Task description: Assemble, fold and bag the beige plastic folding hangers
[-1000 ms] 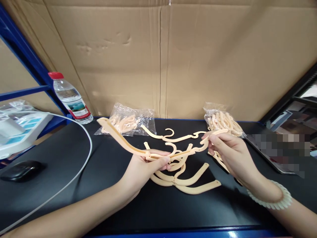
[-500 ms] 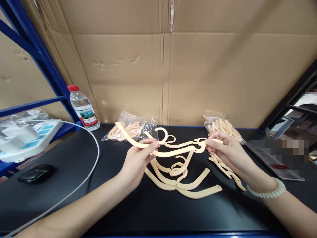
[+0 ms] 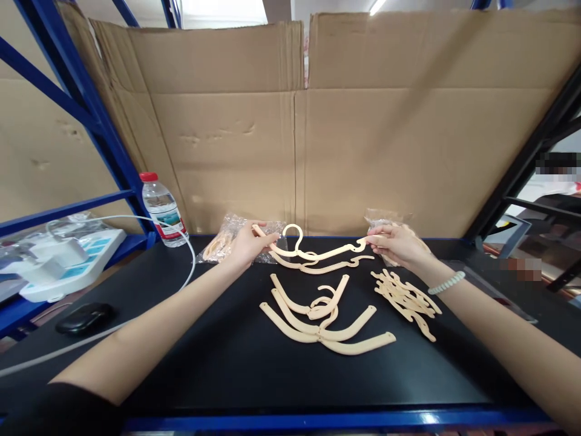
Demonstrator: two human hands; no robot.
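Between my two hands is a cream plastic folding clothes hanger (image 3: 333, 252) with its hook pointing up. My left hand (image 3: 252, 243) pinches its left arm, and my right hand (image 3: 394, 243) grips the notched piece at its right end. Just below it lies another hanger (image 3: 318, 268) with a similar notched piece. Nearer to me several hangers (image 3: 354, 334) are spread open on the black tabletop, partly overlapping. A pile of loose notched hanger pieces (image 3: 406, 297) rests below my right hand.
Clear bags of hanger parts (image 3: 218, 245) lie at the back, one behind each hand. A water bottle (image 3: 164, 212), a white power strip (image 3: 72, 266), a cable (image 3: 192, 260) and a black mouse (image 3: 85, 318) are at left. Cardboard (image 3: 227, 157) stands behind the table.
Both hands have moved away from me with the hanger, lowering it towards the one at the back of the table. The camera view has tilted up.
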